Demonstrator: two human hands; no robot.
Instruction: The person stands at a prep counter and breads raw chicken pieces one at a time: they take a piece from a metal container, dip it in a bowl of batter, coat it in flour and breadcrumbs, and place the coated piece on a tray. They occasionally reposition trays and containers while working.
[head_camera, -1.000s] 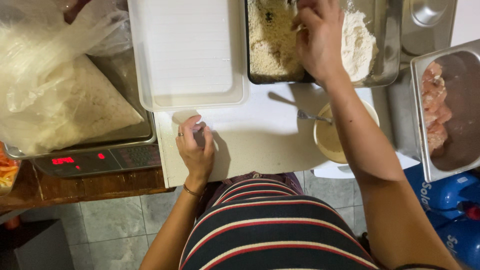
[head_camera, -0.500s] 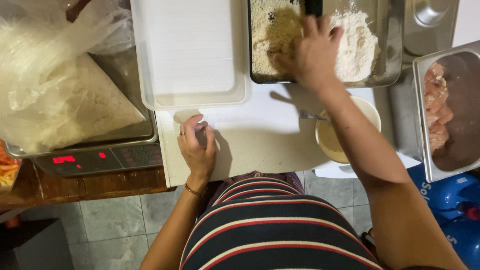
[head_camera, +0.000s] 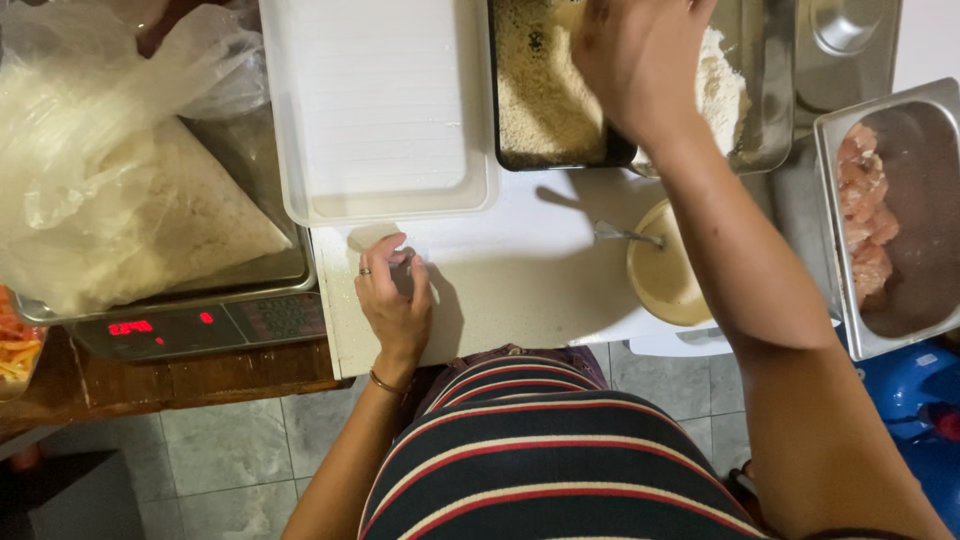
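My left hand (head_camera: 393, 296) rests flat on the white work surface (head_camera: 520, 290), fingers loosely curled, a ring on one finger and a bracelet at the wrist; it holds nothing. My right hand (head_camera: 632, 62) reaches over the black tray of breadcrumbs (head_camera: 535, 90) and the metal tray of flour (head_camera: 735, 95), fingers bent down at the border of the two. What it grips is hidden under the hand. A bowl of beige batter (head_camera: 662, 275) with a fork (head_camera: 620, 235) stands under my right forearm.
An empty white plastic tray (head_camera: 385, 110) sits above my left hand. A clear bag of crumbs (head_camera: 120, 200) lies on a digital scale (head_camera: 200, 325) at left. A steel pan of raw chicken pieces (head_camera: 880, 220) stands at right. Tiled floor lies below.
My right hand has slid from the flour side toward the boundary with the breadcrumb tray. My left hand stayed in place on the surface.
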